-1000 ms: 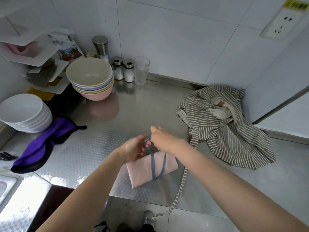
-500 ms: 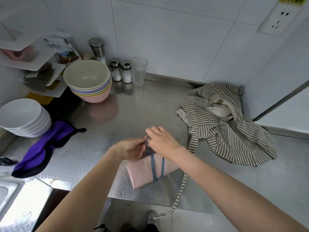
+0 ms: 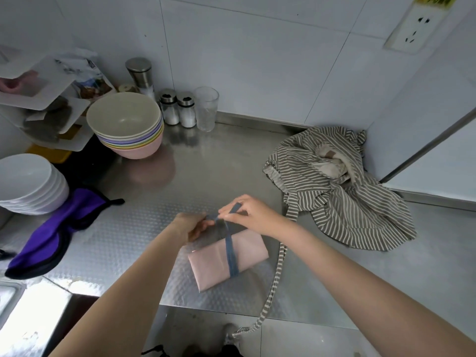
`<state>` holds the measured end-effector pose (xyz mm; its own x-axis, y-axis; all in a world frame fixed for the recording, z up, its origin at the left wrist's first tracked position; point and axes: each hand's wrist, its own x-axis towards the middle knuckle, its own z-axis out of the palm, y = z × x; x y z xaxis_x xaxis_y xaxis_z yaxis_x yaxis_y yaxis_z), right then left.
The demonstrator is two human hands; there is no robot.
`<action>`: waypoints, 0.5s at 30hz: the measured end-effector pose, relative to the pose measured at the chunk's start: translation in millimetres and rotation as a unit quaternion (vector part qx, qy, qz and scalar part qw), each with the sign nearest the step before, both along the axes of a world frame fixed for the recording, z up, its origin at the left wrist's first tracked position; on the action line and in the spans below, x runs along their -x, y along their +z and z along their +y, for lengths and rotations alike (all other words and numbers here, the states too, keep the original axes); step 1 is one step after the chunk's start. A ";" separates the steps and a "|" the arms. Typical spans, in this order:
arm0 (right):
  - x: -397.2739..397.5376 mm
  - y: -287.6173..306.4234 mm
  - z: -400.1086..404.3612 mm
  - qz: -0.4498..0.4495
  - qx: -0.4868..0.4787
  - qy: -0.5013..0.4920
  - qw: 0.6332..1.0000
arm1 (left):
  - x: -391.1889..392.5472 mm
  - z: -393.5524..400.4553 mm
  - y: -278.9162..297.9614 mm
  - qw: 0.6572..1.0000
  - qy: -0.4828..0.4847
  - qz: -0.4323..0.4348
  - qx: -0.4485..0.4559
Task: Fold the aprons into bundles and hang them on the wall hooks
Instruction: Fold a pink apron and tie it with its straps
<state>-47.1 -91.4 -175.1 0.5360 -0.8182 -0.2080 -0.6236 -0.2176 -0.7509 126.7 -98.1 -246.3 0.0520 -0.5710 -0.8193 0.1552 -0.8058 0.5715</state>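
The pink apron bundle (image 3: 228, 261) lies flat on the steel tabletop (image 3: 206, 176), near its front edge, at about 6 o'clock from the stack of coloured bowls (image 3: 126, 127). A blue strap (image 3: 231, 256) is wound once across its middle.

Handling: the bundle is judged light, soft and compressible. It holds its shape only while the strap stays taut, and the smooth tabletop offers little friction, so it can slide under a sideways pull. Take hold at the strap ends above the bundle's far edge, not at the cloth body.

Grip state:
- Left hand (image 3: 192, 225): fingers curled, pinching the strap at the crossing point at the 12 o'clock edge of the bundle.
- Right hand (image 3: 251, 215): narrow pinch on the free strap end, lifted just above the crossing; the other fingers are loosely bent.

The striped apron (image 3: 340, 191) lies unfolded in a heap at 2 o'clock from the bundle, well apart from both hands. One of its ties (image 3: 277, 276) trails over the tabletop's front edge, just beside the bundle's right side. No wall hook is in view.
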 end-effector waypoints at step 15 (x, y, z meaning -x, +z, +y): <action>7.6 -2.5 24.1 0.000 -0.296 -0.050 0.954 | 15.9 -22.3 -13.2 0.990 0.129 0.020 0.055</action>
